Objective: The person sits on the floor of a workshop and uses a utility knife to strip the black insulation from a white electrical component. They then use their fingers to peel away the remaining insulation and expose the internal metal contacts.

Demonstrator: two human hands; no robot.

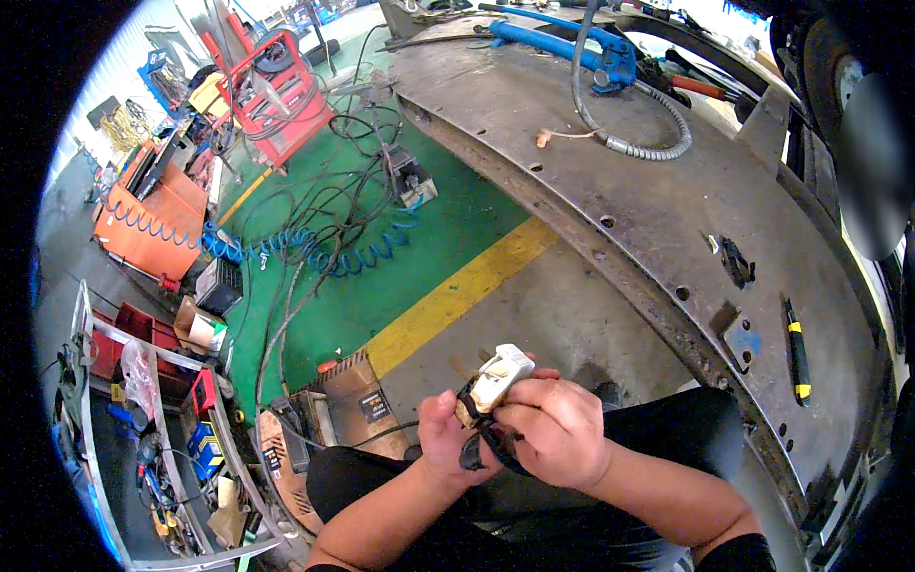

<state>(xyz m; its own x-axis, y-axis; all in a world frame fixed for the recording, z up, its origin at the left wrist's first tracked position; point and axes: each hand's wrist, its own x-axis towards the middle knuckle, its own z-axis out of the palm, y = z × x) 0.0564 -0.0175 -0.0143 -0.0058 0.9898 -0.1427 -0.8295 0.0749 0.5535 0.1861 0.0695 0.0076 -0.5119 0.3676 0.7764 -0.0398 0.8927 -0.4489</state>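
Observation:
A white plastic connector [499, 376], scuffed and yellowed at its lower end, is held above my lap. Black tape or cable [503, 452] wraps that lower end and hangs in a loop beneath it. My left hand [448, 442] is closed around the lower end, thumb up. From the other side, my right hand [558, 429] pinches the connector and the black strip with bent fingers. Exactly where the strip joins the connector is hidden by my fingers. To the right, a black and yellow utility knife [797, 351] lies on the metal platform [610, 162].
A blue hydraulic cylinder [543, 46] with a hose sits at the platform's far end. A black scrap [736, 264] lies near the knife. Tangled cables and a blue coiled hose [362, 259] cross the green floor. A tool cart [167, 400] stands left, with a red machine [276, 105] beyond.

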